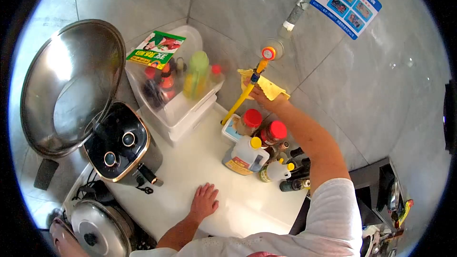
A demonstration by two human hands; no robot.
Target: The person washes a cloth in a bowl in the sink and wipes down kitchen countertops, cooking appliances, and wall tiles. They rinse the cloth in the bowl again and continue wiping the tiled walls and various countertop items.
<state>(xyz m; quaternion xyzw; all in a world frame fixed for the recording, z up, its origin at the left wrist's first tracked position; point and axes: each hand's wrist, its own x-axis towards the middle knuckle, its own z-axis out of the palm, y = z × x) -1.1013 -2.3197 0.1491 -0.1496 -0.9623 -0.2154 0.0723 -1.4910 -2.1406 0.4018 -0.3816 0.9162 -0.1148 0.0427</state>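
My left hand [204,201] rests flat on the white countertop [247,204], fingers apart, with nothing in it. My right arm reaches past the bottles to the tiled wall, where my right hand [261,97] holds a yellow cloth [272,89] against the tiles. Some of its fingers are hidden behind the cloth and the yellow gas hose [238,103]. The hose runs up to a valve with an orange-red cap [269,53], just above the cloth. Below my right forearm stand a red-lidded jar [252,118], a second red-lidded jar [275,131] and a large yellow-capped jug [245,154].
A clear-lidded storage box [190,119] with bottles stands at the back left, a green packet [156,50] on top. Left are a black air fryer [121,143], a big steel lid [71,88] and a lidded pot [100,228]. Smaller bottles [276,170] crowd the right edge.
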